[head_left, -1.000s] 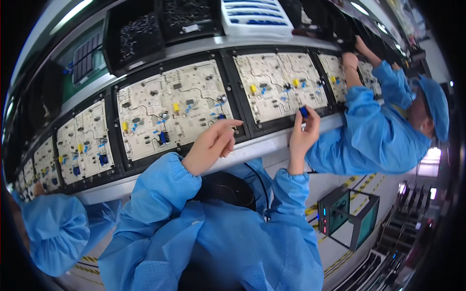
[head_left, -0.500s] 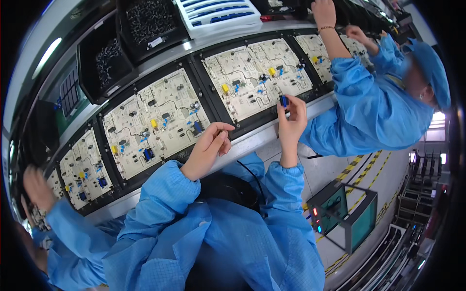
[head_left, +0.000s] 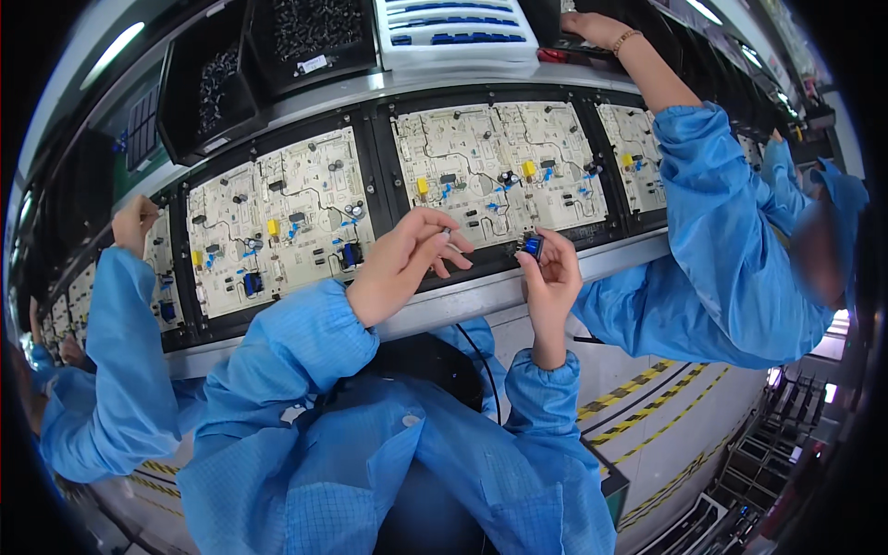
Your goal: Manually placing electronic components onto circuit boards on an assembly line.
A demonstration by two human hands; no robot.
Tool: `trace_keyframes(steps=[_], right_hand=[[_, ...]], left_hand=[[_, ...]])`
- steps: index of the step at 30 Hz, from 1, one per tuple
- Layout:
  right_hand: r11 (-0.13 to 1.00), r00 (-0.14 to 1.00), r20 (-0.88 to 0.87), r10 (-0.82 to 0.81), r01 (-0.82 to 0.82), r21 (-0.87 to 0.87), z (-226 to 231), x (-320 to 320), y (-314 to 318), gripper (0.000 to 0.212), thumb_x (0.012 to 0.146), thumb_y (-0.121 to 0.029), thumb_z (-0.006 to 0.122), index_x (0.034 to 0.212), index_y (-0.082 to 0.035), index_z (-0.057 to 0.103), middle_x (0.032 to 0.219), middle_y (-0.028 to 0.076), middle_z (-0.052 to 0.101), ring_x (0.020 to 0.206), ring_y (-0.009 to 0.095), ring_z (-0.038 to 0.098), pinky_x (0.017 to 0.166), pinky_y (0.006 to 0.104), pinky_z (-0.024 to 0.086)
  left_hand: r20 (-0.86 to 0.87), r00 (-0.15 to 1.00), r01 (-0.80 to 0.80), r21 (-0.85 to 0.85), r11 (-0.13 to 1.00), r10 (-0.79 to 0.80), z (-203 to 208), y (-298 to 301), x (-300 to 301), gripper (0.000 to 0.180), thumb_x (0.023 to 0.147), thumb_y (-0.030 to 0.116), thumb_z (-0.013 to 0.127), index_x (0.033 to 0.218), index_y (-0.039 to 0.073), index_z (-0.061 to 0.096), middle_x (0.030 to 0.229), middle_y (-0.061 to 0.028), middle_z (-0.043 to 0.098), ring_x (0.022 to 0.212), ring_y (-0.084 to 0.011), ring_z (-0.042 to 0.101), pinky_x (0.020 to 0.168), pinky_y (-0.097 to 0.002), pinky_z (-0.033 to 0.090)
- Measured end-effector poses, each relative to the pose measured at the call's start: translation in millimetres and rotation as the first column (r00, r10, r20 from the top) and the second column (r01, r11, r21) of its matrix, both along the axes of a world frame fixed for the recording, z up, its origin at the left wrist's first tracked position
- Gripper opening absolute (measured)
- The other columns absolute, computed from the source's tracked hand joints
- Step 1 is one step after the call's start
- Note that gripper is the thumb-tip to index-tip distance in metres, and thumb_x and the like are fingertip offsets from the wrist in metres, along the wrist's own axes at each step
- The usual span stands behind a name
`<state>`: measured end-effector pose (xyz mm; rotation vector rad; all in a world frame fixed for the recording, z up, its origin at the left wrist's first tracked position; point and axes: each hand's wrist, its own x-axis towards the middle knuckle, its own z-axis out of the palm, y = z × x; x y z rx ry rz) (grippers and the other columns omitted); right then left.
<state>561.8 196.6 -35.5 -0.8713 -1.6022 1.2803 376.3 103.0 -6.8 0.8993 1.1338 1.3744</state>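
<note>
Blue component (head_left: 534, 245), one — pinched by the fingers of the right hand (head_left: 552, 280), over the near edge of a black frame (head_left: 597, 233). Left hand (head_left: 396, 266), just beside: thumb and forefinger close together, others spread; cannot tell if anything is pinched. Beyond: pale circuit board (head_left: 564, 139); white tray (head_left: 458, 57), blue pieces (head_left: 476, 38) inside.

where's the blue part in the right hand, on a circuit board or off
Off: the right hand holds the blue part pinched in the air, at the near edge of the pale circuit board.
</note>
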Motion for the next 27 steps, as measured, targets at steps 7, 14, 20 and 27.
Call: trace_keyframes(steps=[7,14,20,27], right_hand=[[0.855,0.903,0.418,-0.103,-0.135,0.501,24.8,-9.5,29.1,0.031,0.062,0.000,0.071,0.090,-0.003,0.060,0.086,0.008,0.057,0.079,0.020,0.055,0.067,0.0268,0.044],[0.801,0.821,0.560,-0.109,-0.261,0.539,18.6,-21.9,39.1,0.032,0.060,-0.003,0.072,0.090,-0.004,0.060,0.088,0.009,0.058,0.083,0.026,0.053,0.073,0.0312,0.043],[0.781,0.782,0.614,-0.103,-0.319,0.537,17.4,-20.1,42.6,0.033,0.061,-0.006,0.072,0.092,-0.005,0.061,0.088,0.009,0.059,0.083,0.025,0.052,0.075,0.0325,0.041],[0.777,0.749,0.655,-0.094,-0.357,0.519,23.1,-22.2,38.6,0.037,0.064,-0.004,0.068,0.100,-0.006,0.060,0.088,0.008,0.058,0.086,0.025,0.050,0.080,0.0343,0.038]], left_hand=[[-0.039,0.998,-0.048,-0.085,0.995,0.045,-6.3,-8.8,3.3,0.014,0.089,0.003,0.041,0.101,0.000,0.047,0.085,-0.0081,0.055,0.072,-0.0099,0.053,0.068,-0.0210,0.044],[0.226,0.973,-0.037,-0.090,0.995,0.056,-10.1,-5.8,5.3,0.020,0.086,0.001,0.049,0.106,0.001,0.049,0.085,-0.0051,0.056,0.074,-0.0079,0.053,0.068,-0.0208,0.046],[0.297,0.955,0.026,-0.121,0.992,0.011,-8.7,-1.4,6.1,0.020,0.087,0.004,0.049,0.106,0.002,0.049,0.080,-0.0034,0.054,0.072,-0.0078,0.052,0.069,-0.0211,0.045],[0.312,0.950,0.035,-0.128,0.991,0.007,-12.2,-0.4,8.0,0.019,0.087,0.006,0.049,0.106,0.002,0.050,0.080,-0.0036,0.054,0.072,-0.0079,0.052,0.068,-0.0207,0.045]])
